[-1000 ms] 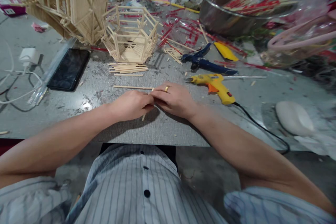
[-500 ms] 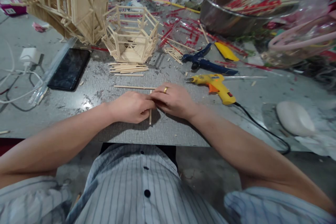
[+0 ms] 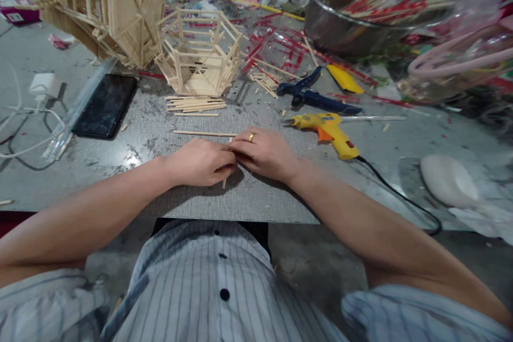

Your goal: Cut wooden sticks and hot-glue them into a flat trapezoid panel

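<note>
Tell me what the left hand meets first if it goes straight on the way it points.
Most likely the right hand: its fingers lie right ahead of the left hand. They may already touch; the short stick and overlapping fingers hide the gap.

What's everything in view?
Table: one, grey, underneath
Large structure: one, tan, back left
Small frame: one, tan, back centre
Stick pile: several, tan, before it
Long stick: one, tan, centre
Short stick: one, tan, centre
Phone: one, black, left
Charger: one, white, left
Glue gun: one, yellow, right
Hand tool: one, blue, right
Bowl: one, silver, back right
Scraps: many, red, back
Rounded object: one, white, right
Shirt: one, striped blue, bottom
Left fingers: several, centre, on short stick
Right fingers: several, centre
</note>
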The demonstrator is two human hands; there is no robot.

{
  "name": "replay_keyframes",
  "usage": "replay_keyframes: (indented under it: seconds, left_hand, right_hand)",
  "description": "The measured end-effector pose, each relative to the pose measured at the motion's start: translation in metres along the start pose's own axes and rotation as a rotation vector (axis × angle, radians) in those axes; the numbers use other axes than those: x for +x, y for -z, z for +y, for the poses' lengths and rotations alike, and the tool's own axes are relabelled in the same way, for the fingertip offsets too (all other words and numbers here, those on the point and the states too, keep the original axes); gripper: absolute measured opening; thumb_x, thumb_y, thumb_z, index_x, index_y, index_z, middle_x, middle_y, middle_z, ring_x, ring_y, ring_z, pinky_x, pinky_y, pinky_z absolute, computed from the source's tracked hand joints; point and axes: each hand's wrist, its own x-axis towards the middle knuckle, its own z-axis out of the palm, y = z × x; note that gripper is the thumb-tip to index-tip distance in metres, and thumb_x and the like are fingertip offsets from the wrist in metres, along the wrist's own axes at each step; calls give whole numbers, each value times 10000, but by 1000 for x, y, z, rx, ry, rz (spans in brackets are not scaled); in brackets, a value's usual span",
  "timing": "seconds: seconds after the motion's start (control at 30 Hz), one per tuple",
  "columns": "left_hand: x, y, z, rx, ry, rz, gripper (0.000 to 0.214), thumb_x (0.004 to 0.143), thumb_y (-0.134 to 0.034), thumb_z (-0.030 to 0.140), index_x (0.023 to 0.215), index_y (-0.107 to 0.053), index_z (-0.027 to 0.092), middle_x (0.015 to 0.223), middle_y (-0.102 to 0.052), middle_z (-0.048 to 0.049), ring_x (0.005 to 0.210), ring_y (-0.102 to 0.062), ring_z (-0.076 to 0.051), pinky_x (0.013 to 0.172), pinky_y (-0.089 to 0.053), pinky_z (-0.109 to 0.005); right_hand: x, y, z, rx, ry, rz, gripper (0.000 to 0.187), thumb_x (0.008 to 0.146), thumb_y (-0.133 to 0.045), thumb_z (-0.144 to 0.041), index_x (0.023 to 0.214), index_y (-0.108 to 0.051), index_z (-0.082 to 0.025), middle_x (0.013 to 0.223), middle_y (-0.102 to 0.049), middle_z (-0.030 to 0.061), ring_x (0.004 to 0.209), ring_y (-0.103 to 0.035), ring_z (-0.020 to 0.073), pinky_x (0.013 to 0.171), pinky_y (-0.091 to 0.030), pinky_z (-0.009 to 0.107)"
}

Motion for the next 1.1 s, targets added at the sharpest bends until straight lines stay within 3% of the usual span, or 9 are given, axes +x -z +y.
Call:
replay_keyframes:
  seconds: [0.33, 0.6, 0.87, 1.1]
  left_hand:
    - [6, 0, 10, 130, 134, -112, 248, 997, -571, 298, 938, -764, 154, 898, -784, -58, 760, -724, -184, 553, -396, -269]
    - [2, -16, 12, 212, 91, 12, 267, 1007, -519, 278, 909, -736, 156, 822, -754, -65, 600, -643, -148, 456, -241, -281]
    - [0, -10, 17, 224, -32, -3, 284, 999, -515, 305, 858, -721, 170, 757, -710, -34, 634, -670, -157, 454, -305, -269]
    - [1, -7, 16, 222, -45, -11, 263, 977, -558, 298, 827, -730, 167, 795, -739, -45, 663, -695, -166, 452, -279, -278]
  right_hand:
    - [0, 0, 0, -3, 40, 41, 266, 1004, -491, -221, 1015, -751, -168, 943, -757, 115, 829, -637, 199, 725, -471, 326]
    - [-1, 0, 0, 20, 25, -9, 268, 995, -491, -198, 1026, -757, -177, 977, -776, 99, 834, -648, 197, 751, -479, 334]
    - [-2, -1, 1, 39, 24, -38, 303, 1002, -474, -221, 1057, -769, -180, 1067, -781, 97, 877, -660, 209, 768, -490, 353]
    - [-1, -1, 0, 32, 11, -41, 307, 1005, -471, -220, 1038, -774, -180, 1058, -780, 102, 871, -653, 213, 760, -487, 355]
